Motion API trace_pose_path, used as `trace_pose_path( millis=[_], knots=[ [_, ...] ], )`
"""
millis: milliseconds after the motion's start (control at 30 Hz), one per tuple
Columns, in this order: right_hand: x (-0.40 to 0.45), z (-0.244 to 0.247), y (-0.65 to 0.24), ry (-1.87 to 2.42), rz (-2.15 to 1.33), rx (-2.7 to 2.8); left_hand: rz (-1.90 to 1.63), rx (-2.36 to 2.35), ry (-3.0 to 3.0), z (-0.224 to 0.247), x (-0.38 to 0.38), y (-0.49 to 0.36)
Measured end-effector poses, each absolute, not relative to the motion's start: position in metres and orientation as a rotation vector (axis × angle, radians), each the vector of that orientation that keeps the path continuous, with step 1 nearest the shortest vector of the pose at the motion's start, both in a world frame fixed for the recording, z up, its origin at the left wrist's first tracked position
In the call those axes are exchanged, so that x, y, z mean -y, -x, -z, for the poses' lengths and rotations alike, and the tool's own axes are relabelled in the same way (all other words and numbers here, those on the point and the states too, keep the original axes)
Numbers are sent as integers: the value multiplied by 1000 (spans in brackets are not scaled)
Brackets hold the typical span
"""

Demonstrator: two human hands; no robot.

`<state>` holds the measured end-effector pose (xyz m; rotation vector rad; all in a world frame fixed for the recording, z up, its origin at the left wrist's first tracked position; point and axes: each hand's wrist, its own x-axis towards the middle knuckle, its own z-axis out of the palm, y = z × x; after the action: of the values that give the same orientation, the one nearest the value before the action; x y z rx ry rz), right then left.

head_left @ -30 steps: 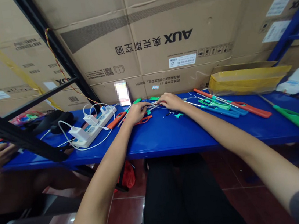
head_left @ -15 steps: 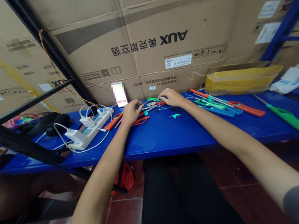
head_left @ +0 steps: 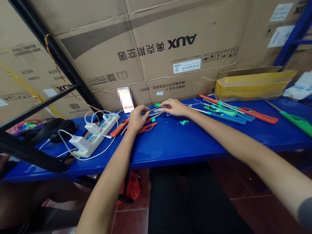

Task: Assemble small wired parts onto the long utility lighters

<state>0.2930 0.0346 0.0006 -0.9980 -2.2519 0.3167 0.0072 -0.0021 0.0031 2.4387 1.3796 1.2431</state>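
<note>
Your right hand has shifted inward, toward your left hand, and now covers part of the small assembly that lay more exposed half a second ago. Your left hand holds nearly the same position. Both hands therefore bear on the same spot: the thin metal parts located between your fingertips, near the rear of the blue tabletop.

Grip state: the fingers of each hand are curled and narrowly spaced; you cannot tell from this view whether either hand is closed on a part.

Materials: the metal parts are slender and shiny. Below your left hand lies an orange plastic handle with an open loop. A small, irregular green fragment lies in front of your right hand. Farther right, smooth blue handles and a tapered green handle rest on the glossy surface.
</note>
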Motion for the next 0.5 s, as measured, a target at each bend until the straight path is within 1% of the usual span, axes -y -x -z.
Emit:
trace_pose_path(
  millis=[300,500],
  knots=[
    [-35,0,-286,937,-618,2109,-1322,-1345,-2401,-2,2,-7],
    [-36,5,-277,884,-883,2015,-1334,-1288,-2444,-1,2,-10]
  ],
)
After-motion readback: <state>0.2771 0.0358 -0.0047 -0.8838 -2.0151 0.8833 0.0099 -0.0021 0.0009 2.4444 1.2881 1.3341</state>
